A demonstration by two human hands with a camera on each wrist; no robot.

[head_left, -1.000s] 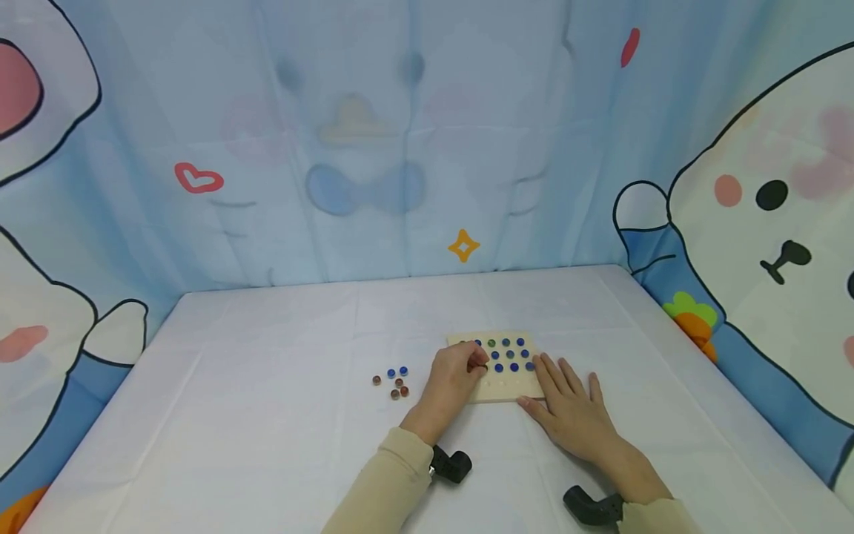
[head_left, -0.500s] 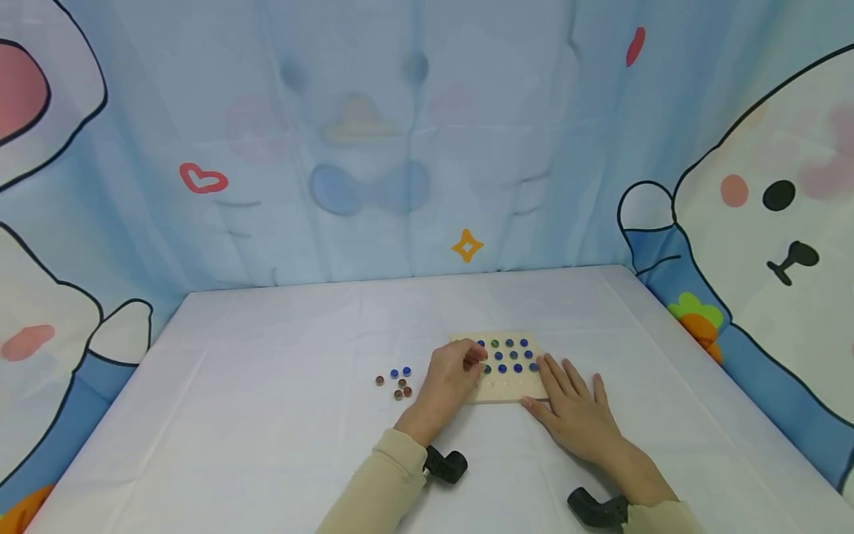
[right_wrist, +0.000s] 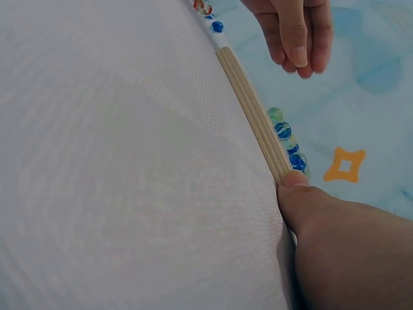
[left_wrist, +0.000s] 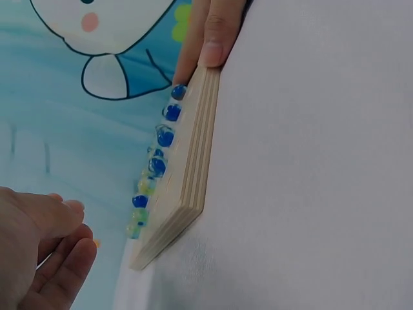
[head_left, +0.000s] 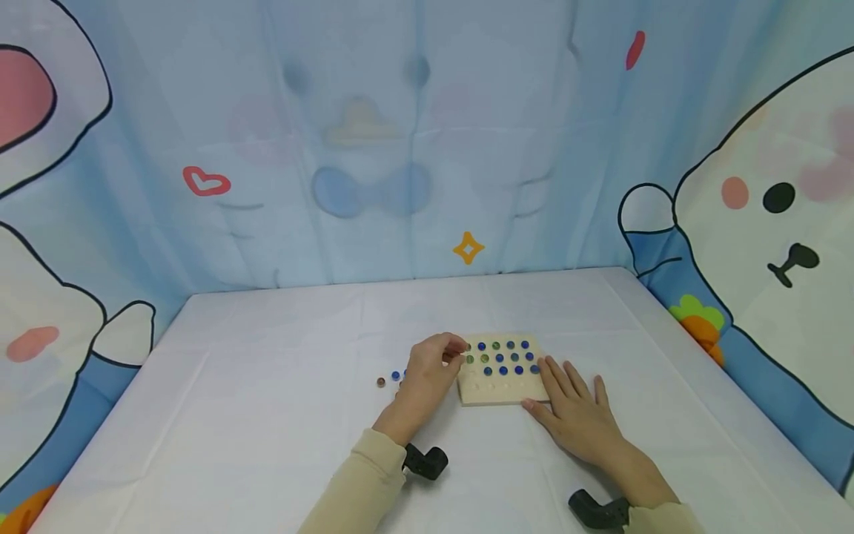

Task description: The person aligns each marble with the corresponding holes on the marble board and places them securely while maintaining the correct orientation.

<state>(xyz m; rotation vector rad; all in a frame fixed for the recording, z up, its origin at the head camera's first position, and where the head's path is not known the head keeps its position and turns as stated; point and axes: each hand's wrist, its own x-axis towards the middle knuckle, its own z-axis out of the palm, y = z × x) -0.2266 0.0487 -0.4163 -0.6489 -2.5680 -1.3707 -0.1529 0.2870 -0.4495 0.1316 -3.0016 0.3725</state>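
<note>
A pale wooden board (head_left: pixel 503 391) lies on the table, its hollows holding several rows of blue and green glass marbles (head_left: pixel 500 358); the nearest row of hollows is bare. My left hand (head_left: pixel 430 374) hovers at the board's left edge, fingers loosely bent. In the left wrist view, the left hand (left_wrist: pixel 45 242) shows nothing between thumb and fingertips. My right hand (head_left: pixel 577 415) rests with straight, spread fingers against the board's right side. Its thumb (right_wrist: pixel 295 179) presses the board's layered near edge (right_wrist: pixel 255 113) in the right wrist view.
Loose marbles, brown (head_left: pixel 381 383) and blue (head_left: pixel 396 376), lie left of the board, some hidden behind the left hand. A white cloth (head_left: pixel 267 415) covers the table. Behind it hangs a blue cartoon curtain (head_left: pixel 367 245). Black cameras (head_left: pixel 427 462) sit on both wrists.
My left hand has moved left from over the board to its left edge, uncovering green marbles in the left columns and covering part of the loose group. The right hand stays in place.
</note>
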